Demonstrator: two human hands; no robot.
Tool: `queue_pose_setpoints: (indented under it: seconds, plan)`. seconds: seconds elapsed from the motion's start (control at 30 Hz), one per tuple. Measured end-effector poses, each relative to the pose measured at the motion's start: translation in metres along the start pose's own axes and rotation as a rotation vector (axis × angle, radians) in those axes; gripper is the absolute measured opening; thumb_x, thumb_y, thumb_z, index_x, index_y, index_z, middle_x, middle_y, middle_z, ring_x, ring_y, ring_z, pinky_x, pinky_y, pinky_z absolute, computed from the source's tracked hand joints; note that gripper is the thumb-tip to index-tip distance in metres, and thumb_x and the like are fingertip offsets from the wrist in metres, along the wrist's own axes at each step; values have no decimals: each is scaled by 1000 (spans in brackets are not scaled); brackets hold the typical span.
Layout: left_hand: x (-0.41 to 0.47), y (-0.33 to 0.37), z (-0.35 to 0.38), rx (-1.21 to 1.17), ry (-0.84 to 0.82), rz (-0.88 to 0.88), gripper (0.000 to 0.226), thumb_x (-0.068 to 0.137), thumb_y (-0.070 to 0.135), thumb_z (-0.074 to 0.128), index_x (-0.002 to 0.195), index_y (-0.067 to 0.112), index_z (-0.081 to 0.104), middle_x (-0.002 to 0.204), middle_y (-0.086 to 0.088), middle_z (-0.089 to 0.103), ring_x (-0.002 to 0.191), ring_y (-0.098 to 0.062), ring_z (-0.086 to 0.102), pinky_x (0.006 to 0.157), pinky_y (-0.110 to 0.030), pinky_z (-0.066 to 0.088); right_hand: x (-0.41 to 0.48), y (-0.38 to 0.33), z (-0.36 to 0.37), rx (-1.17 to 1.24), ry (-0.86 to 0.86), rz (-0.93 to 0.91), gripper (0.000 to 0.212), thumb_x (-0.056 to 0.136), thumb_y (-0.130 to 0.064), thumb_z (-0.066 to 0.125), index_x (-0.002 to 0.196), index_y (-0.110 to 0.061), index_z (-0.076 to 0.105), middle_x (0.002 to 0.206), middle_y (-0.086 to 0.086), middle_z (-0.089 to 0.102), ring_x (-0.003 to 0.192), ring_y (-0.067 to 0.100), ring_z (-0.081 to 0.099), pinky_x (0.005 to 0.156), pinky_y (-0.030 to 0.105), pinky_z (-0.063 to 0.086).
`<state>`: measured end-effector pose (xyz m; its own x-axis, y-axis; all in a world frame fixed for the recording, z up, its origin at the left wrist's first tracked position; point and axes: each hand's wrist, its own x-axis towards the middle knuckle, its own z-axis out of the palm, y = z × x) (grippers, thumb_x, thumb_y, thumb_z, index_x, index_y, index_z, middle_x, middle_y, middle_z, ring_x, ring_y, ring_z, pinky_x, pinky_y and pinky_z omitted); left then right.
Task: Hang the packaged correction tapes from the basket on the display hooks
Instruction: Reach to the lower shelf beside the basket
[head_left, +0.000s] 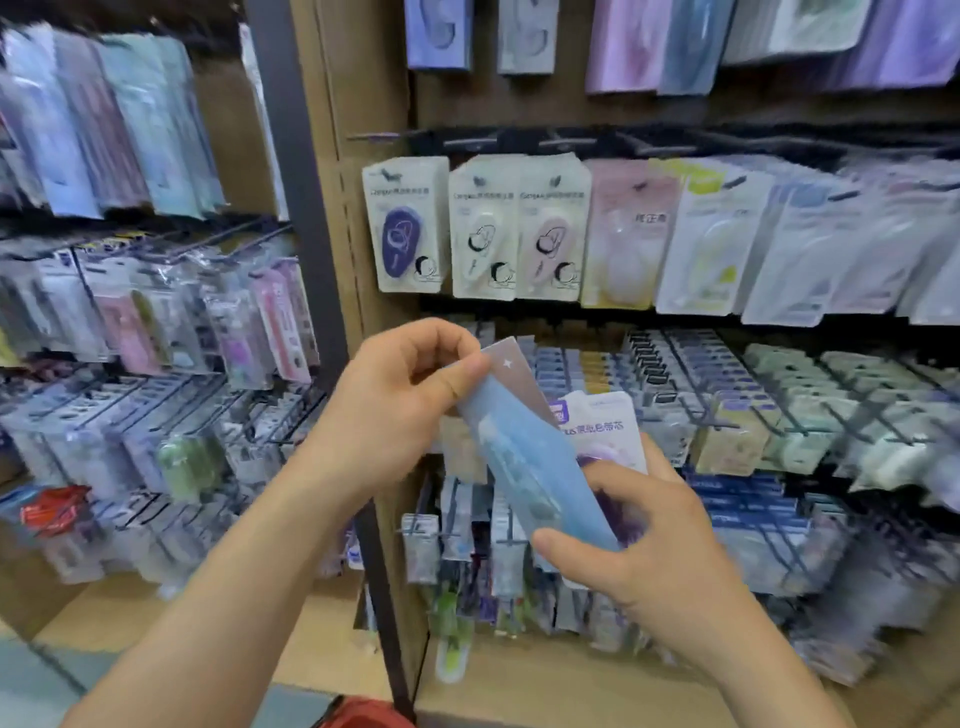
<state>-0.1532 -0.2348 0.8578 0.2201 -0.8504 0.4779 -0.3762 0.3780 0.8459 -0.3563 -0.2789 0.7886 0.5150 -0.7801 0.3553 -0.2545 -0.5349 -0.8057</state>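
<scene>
A shop's wooden display wall (363, 78) fills the view, crowded with rows of black wire hooks (566, 141) bearing carded stationery, among them cream-coloured packs of correction tape (483, 228) in the row above the hands. In front of it the left hand (400, 395) has its grip clamped on the top edge of a long pale-blue plastic pack of correction tape (524, 447), pinched between thumb and forefinger. The right hand (639, 540) grips the lower end of the same pack with curled fingers and thumb, and holds a white card pack with purple print (602, 426) just behind it. The blue pack is tilted, top to the left, in mid-air and apart from every hook. The rim of a red basket (363, 714) shows at the bottom edge. The step in hand looks like separating one pack from the bunch. Next, probably, the left hand takes it alone, finds the matching hook, lines up the hang hole and slides it on; the hole is too blurred to see.
</scene>
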Motion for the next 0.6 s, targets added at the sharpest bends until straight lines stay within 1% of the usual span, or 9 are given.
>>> queue_pose_setpoints:
  seconds: [0.07, 0.1, 0.17, 0.23, 0.3, 0.37, 0.4, 0.47, 0.6]
  plan:
    - [19, 23, 23, 4, -89, 5, 11, 95, 9, 59, 86, 6, 63, 70, 4, 63, 66, -7, 59, 62, -18, 51, 2, 0, -36, -14, 64, -33, 20, 66, -39, 83, 83, -36, 72, 98, -19, 52, 99, -6, 46, 72, 24, 49]
    - [27, 35, 35, -37, -113, -2, 10, 94, 12, 59, 86, 7, 62, 69, 4, 64, 66, -7, 61, 61, -18, 51, 3, -1, -54, -8, 93, -58, 21, 66, -39, 84, 84, -37, 72, 95, -26, 50, 99, -5, 47, 73, 24, 50]
    - [43, 61, 62, -179, -132, -26, 12, 87, 21, 61, 85, 10, 61, 68, 5, 65, 66, -8, 63, 60, -20, 53, 8, -4, -86, 13, 153, -124, 23, 65, -41, 87, 83, -41, 72, 96, -30, 46, 97, 1, 53, 71, 21, 49]
    - [57, 83, 87, -329, -105, -38, 13, 83, 27, 59, 82, 13, 60, 69, 3, 63, 64, -10, 63, 58, -21, 54, 14, -10, -113, 14, 210, -201, 22, 62, -52, 80, 81, -43, 72, 98, -27, 46, 94, 5, 56, 69, 15, 46]
    - [73, 104, 107, -419, -47, -20, 13, 90, 24, 56, 82, 16, 60, 74, -1, 64, 64, -13, 64, 56, -22, 53, 20, -20, -138, 10, 248, -262, 29, 63, -64, 69, 84, -45, 72, 95, -22, 47, 91, 6, 54, 70, 21, 49]
    - [91, 124, 120, -449, 7, 22, 17, 96, 21, 53, 84, 15, 64, 76, -3, 67, 65, -14, 64, 55, -22, 53, 27, -33, -162, 14, 262, -307, 33, 67, -69, 62, 87, -45, 72, 91, -17, 52, 90, 7, 51, 72, 28, 50]
    - [101, 134, 124, -445, 25, 46, 18, 97, 21, 54, 85, 14, 66, 76, -2, 69, 64, -14, 64, 54, -23, 53, 30, -39, -173, -4, 263, -332, 33, 68, -70, 62, 87, -45, 71, 90, -14, 56, 91, 7, 50, 72, 26, 49]
    - [120, 153, 130, -424, 45, 84, 17, 97, 21, 56, 87, 13, 68, 74, 0, 70, 63, -12, 65, 53, -23, 52, 39, -53, -194, -34, 248, -361, 28, 70, -67, 68, 86, -45, 72, 86, -13, 63, 92, 5, 51, 69, 19, 48]
    - [169, 189, 137, -359, 74, 164, 17, 96, 16, 59, 82, 11, 67, 65, 0, 69, 55, -12, 64, 52, -22, 53, 71, -73, -226, 18, 242, -349, 15, 74, -44, 83, 81, -34, 74, 71, -11, 68, 70, 8, 61, 63, 26, 51]
